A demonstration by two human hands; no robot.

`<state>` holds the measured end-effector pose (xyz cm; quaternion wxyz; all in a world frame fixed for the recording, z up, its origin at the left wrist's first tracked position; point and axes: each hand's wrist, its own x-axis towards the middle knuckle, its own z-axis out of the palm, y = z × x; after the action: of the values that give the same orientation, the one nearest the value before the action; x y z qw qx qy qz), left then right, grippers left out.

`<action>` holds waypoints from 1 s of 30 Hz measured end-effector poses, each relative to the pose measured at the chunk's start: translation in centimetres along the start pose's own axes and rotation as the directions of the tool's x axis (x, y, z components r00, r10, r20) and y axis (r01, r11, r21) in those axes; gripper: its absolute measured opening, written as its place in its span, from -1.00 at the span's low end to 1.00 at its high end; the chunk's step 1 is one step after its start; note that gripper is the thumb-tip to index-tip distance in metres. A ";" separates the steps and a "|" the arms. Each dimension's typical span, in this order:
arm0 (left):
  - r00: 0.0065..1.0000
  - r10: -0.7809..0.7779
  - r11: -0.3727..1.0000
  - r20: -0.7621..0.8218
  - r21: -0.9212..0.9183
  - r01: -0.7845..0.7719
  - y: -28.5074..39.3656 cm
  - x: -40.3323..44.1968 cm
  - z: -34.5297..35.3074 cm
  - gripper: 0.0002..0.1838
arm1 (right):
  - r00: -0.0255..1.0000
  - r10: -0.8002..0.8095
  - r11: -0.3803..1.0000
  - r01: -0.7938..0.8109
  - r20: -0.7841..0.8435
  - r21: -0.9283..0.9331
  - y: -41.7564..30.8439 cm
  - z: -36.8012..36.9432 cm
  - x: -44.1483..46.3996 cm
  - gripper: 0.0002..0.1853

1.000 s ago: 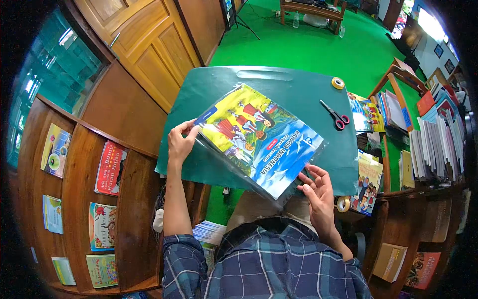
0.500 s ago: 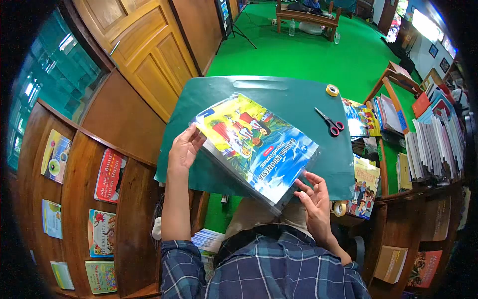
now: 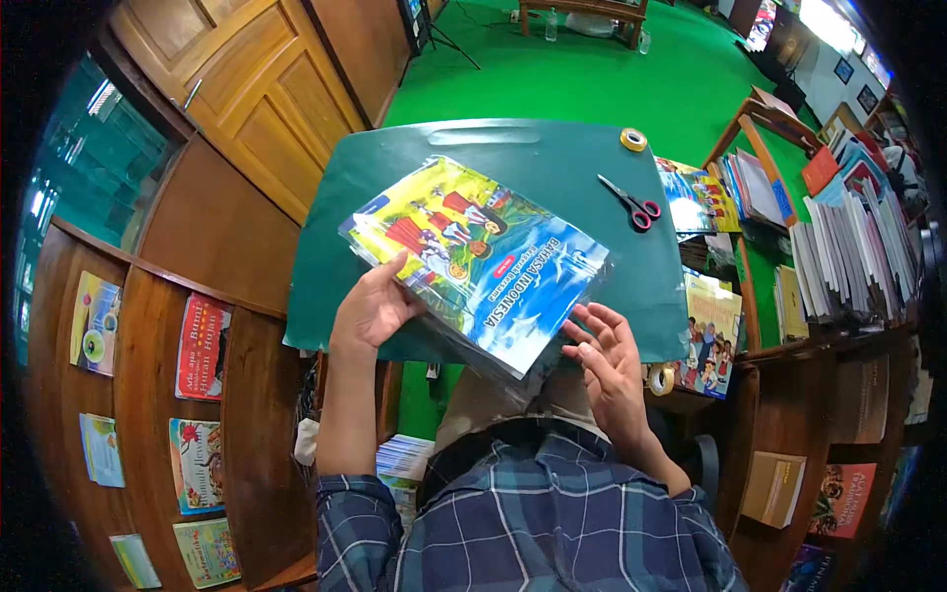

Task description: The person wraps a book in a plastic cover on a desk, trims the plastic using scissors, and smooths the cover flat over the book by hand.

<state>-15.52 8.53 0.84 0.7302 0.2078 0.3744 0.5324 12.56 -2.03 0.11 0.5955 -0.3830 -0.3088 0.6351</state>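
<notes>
A "Bahasa Indonesia" book (image 3: 483, 261) in a clear plastic wrap lies slanted over the green table (image 3: 395, 163), its title upside down to me. Loose plastic sticks out past its near edge, over my lap. My left hand (image 3: 373, 308) grips the book's left edge, thumb on the cover and fingers beneath. At the lower right edge my right hand (image 3: 614, 367) has its thumb and fingers curled round the plastic margin. Scissors (image 3: 631, 205) with dark red-rimmed handles rest to the right of the book. A roll of yellowish tape (image 3: 633, 140) lies at the table's far right corner.
Wooden shelves with picture books (image 3: 202, 345) stand at the left. On the right are a shelf of stacked books (image 3: 853, 261), more books (image 3: 710, 331) beside the table, and another tape roll (image 3: 661, 378). A wooden bench (image 3: 584, 20) stands on the green floor ahead.
My left hand has slid from the book's upper left corner along the left edge toward me. The book lies lower and flatter. The whole view has shifted slightly.
</notes>
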 end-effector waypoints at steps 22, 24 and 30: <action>0.961 0.277 0.919 -0.009 -0.291 -0.267 -6.6 -0.1 6.2 -0.27 | 0.991 0.036 0.926 0.014 -0.127 0.377 -0.9 -0.8 1.2 -0.43; 0.961 0.277 0.915 0.006 -0.307 -0.262 -6.7 -0.3 6.1 -0.29 | 0.990 0.043 0.923 0.012 -0.134 0.385 -1.0 -0.7 1.3 -0.42; 0.947 0.320 0.879 -0.006 -0.371 -0.299 -6.6 -0.3 6.1 -0.38 | 0.982 0.088 0.898 -0.005 -0.168 0.440 -1.5 0.0 2.8 -0.39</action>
<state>-6.78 6.53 0.12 0.6718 0.1395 0.2096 0.6967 13.29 0.85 1.05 0.6768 -0.3038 -0.0929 0.6641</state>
